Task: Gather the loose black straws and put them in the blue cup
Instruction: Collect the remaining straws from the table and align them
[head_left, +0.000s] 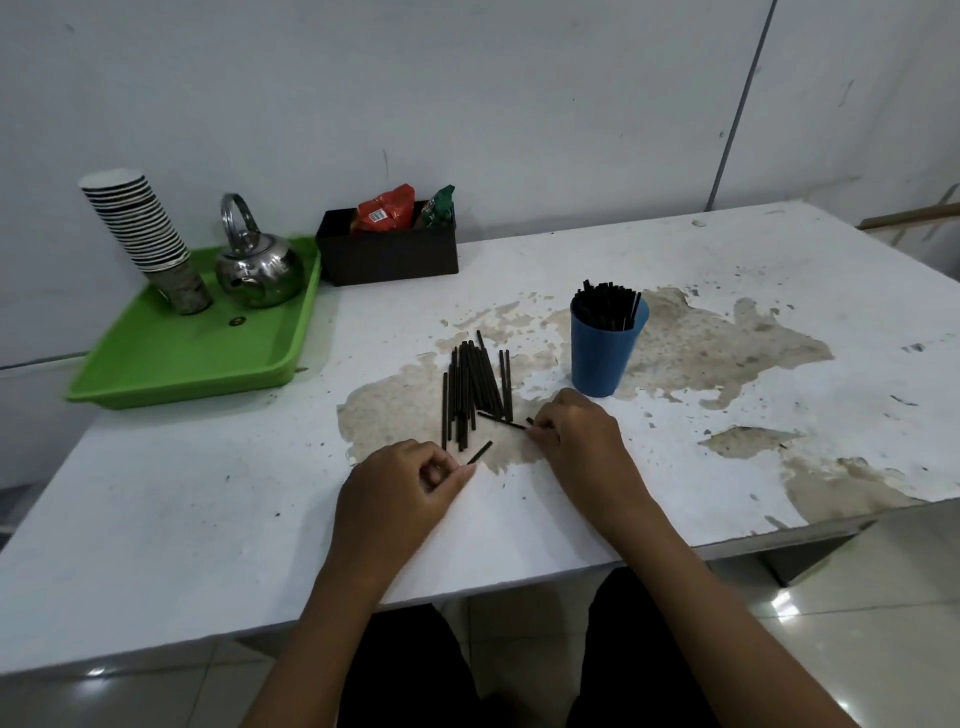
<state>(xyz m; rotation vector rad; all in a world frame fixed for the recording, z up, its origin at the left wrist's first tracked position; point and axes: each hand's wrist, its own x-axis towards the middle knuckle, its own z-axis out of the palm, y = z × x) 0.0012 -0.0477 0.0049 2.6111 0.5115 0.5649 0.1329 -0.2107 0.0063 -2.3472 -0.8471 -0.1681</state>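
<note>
Head view: we see the left hand pinching the near end of a single black straw between thumb and fingertips, the straw slanting up and away from the hand over the table. The right hand rests knuckles-up just beside it, fingers closed on the end of another straw that lies crosswise at the foot of the pile; a short black tip shows at its fingers as well, though we cannot tell whether that is a second straw.

Just beyond both hands we find the loose black straws, a bundle lying roughly parallel and pointing away from the person, on a worn brown patch of the white table. Near the pile, to its right and just past the right hand, stands the blue cup, upright and already packed with black straws whose ends stick out above its rim.

Farther off, at the table's back left, we note a green tray bearing a tilted stack of paper cups and a steel kettle. Beside the tray, against the wall, a black box holds a red packet and a green packet.
</note>
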